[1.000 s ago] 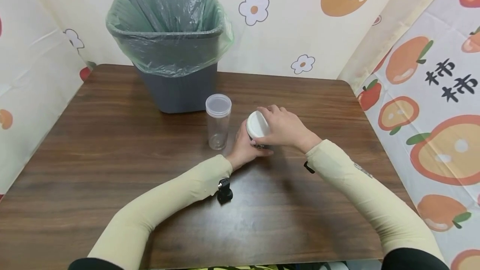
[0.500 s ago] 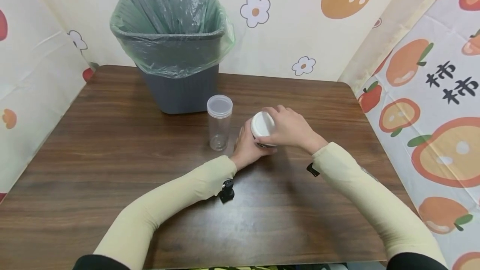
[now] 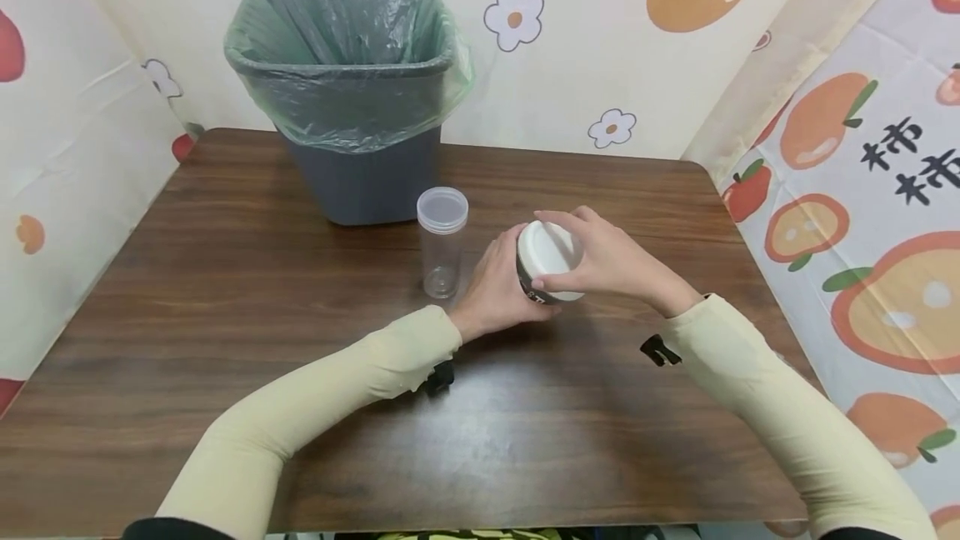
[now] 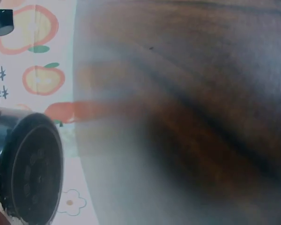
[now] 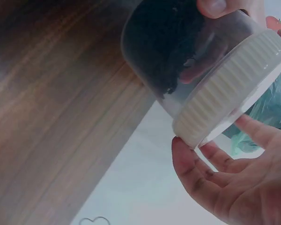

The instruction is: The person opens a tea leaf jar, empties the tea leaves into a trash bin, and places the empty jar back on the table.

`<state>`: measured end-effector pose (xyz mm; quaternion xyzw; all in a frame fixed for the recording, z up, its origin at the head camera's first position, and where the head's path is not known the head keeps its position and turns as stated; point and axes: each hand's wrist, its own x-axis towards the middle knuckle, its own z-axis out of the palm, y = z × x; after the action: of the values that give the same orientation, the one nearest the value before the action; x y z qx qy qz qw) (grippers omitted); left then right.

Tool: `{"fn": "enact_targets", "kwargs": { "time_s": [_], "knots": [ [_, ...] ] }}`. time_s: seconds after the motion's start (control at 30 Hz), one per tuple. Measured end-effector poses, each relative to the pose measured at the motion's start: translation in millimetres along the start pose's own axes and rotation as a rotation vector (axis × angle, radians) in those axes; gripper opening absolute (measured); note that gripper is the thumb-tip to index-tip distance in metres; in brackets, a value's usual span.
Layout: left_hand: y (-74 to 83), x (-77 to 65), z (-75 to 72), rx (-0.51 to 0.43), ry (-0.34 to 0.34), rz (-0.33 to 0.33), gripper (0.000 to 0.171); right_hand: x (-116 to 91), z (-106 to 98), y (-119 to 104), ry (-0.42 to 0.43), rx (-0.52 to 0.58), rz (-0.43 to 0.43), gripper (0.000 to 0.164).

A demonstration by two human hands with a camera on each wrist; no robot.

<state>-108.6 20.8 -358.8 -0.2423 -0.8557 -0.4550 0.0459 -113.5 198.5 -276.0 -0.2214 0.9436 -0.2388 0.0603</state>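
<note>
A clear jar (image 5: 164, 42) with dark contents is held tilted above the table, between both hands. My left hand (image 3: 498, 286) grips its body, and a fingertip shows on the jar in the right wrist view. Around the rim of the white ribbed lid (image 3: 550, 247) are the thumb and fingers of my right hand (image 3: 611, 255). The left wrist view shows the jar's round dark base (image 4: 36, 173), with most of the left hand out of that frame. Just left of the hands stands a clear lidded plastic canister (image 3: 441, 252), upright and not touched.
A grey trash bin (image 3: 367, 182) with a green liner bag stands at the back left of the brown wooden table (image 3: 187, 315). Fruit-printed cloth (image 3: 892, 290) hangs along the right side, and patterned walls rise behind and at left.
Both hands have shifted a little to the right with the jar. The right wrist has turned and swung outward, and more of the jar's dark label shows. The canister stays in place.
</note>
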Motion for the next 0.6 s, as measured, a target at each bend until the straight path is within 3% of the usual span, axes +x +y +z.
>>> {"fn": "enact_targets", "kwargs": {
  "time_s": [0.1, 0.33, 0.6],
  "knots": [
    [2.6, 2.5, -5.1, 0.073, -0.036, 0.06, 0.103, -4, 1, 3, 0.0, 0.085, -0.03, 0.084],
    [0.9, 6.2, -17.8, 0.202, -0.092, 0.127, 0.101, -1, 11, 10, 0.053, 0.186, -0.107, 0.079],
    [0.7, 7.9, -22.1, 0.203, -0.107, 0.142, 0.1, -3, 16, 15, 0.071, 0.286, -0.162, 0.08]
  ]
}}
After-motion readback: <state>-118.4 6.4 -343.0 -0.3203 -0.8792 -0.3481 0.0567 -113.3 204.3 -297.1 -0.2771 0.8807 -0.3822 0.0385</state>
